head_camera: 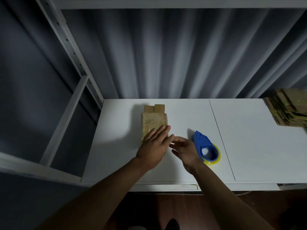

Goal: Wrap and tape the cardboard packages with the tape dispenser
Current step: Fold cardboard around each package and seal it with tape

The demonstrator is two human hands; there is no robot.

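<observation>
- Flattened cardboard package lies on the white table, left of centre, long axis running near-to-far, two small flaps sticking out at the far end.
- Left hand lies flat on the package's near end, fingers straight, pressing down; it grips nothing.
- Right hand hovers just right of the left one, fingers loosely spread, empty, not visibly touching the package or the dispenser.
- Blue tape dispenser with a yellowish clear tape roll sits on the table just right of the right hand, nose pointing far.
- Stack of flat cardboard blanks at the far right edge, well apart from the work.
- Near end of the package looks glossy, probably already taped; can't confirm.
- Step in hand, my read: smoothing or holding down the package before picking up the dispenser.
- To do it well: keep the left palm flat so the folds stay shut, take the dispenser with the right hand, start the tape on flat card, pull straight along the seam, press down as it goes.
- Risk: lifting the left hand early lets the flaps spring open.
</observation>
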